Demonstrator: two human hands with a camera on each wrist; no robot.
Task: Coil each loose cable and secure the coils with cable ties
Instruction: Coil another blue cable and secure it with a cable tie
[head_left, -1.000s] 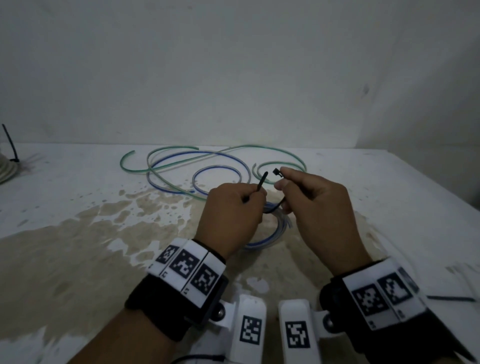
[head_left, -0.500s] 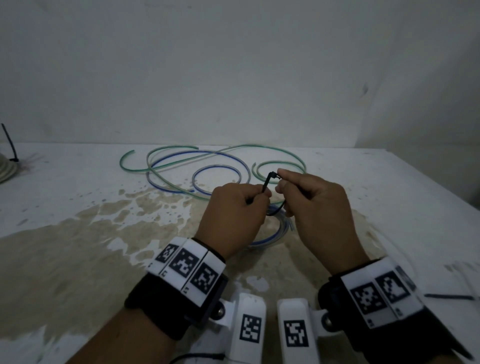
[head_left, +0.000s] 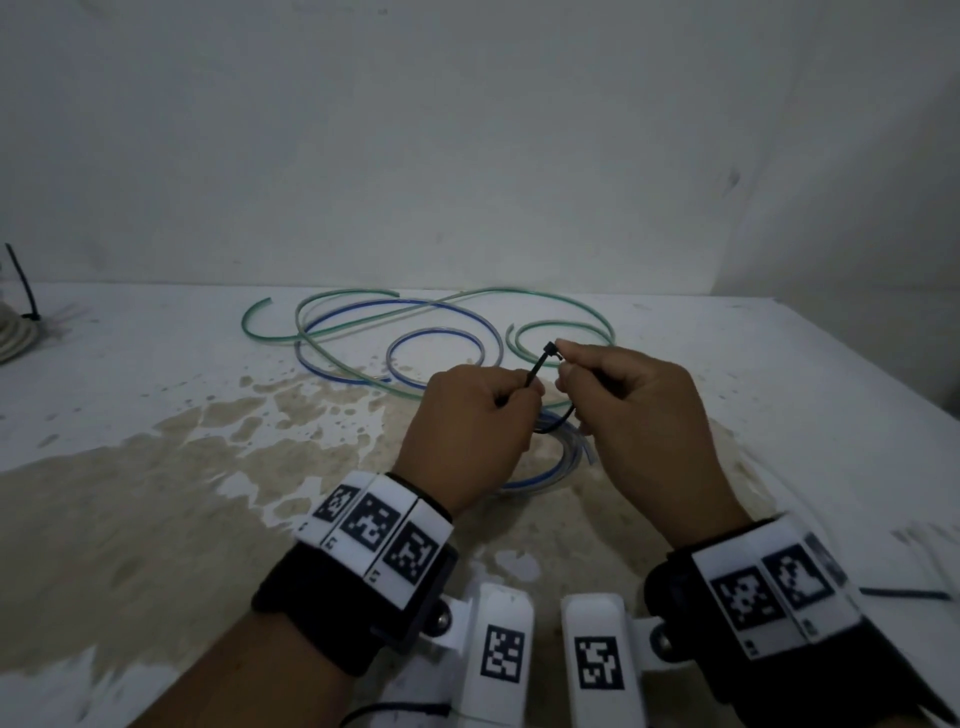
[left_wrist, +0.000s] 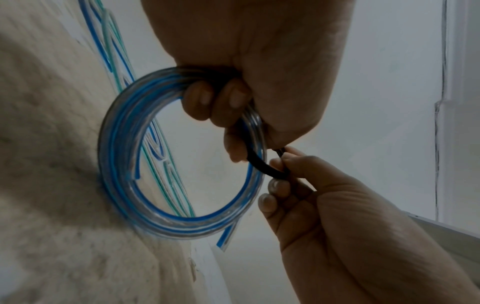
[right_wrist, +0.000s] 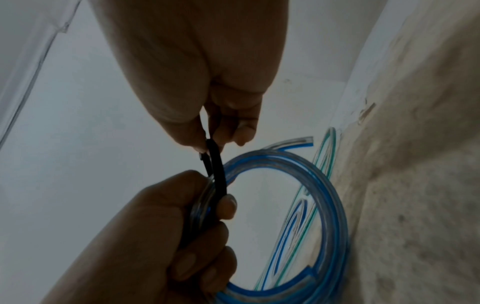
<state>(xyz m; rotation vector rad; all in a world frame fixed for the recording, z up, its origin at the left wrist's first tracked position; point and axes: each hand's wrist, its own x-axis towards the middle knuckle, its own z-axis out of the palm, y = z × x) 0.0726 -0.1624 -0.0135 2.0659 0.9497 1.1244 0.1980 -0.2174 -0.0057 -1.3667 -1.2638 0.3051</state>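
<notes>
My left hand (head_left: 467, 415) grips a coil of clear, blue-striped cable (left_wrist: 116, 164) and pinches the tail of a black cable tie (head_left: 537, 366). The tie loops under the coil (right_wrist: 332, 205) beside my left fingers. My right hand (head_left: 634, 410) pinches the tie's head end between thumb and forefinger, and the tail meets the head there. In the wrist views the tie (right_wrist: 217, 174) runs from the right hand (right_wrist: 207, 72) down to the left hand (right_wrist: 155, 236). A loose green cable (head_left: 519, 296) and a loose blue cable (head_left: 415, 306) lie tangled on the table behind.
A white cable coil (head_left: 13, 338) with an upright black tie sits at the far left edge. Another black tie (head_left: 904, 594) lies on the table at the right. The white table (head_left: 156, 364) has a brown stain, a wall behind it and its right edge nearby.
One second ago the tie's tail and head stood apart between my hands. The left hand has brought the tail up to the head, and the two ends now meet.
</notes>
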